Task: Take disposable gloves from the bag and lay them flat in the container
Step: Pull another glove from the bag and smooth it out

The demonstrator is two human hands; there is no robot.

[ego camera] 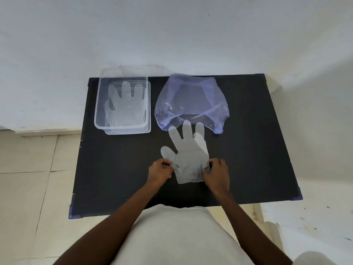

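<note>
1. Handling, judged from appearance: the disposable glove [188, 155] on the black table [114, 178] is a thin, translucent film, so it is probably very light, limp and slippery, apt to cling, crease or lift in any draught. It offers no stiffness; a one-point grip would likely let it droop and fold.
2. Where to hold: the two side edges of the cuff, pinched lightly and kept apart, should keep the sheet spread flat.
3. Hands: the left hand [161, 170] pinches the cuff's left edge and the right hand [216, 173] pinches its right edge; both are closed on the film.
4. Position: the glove lies between the hands, fingers pointing away from the person, fingertips just reaching the bluish bag [191, 98].
5. Destination: the clear container [99, 104] sits at far left, well apart from the hands, with at least one glove already flat inside.
</note>
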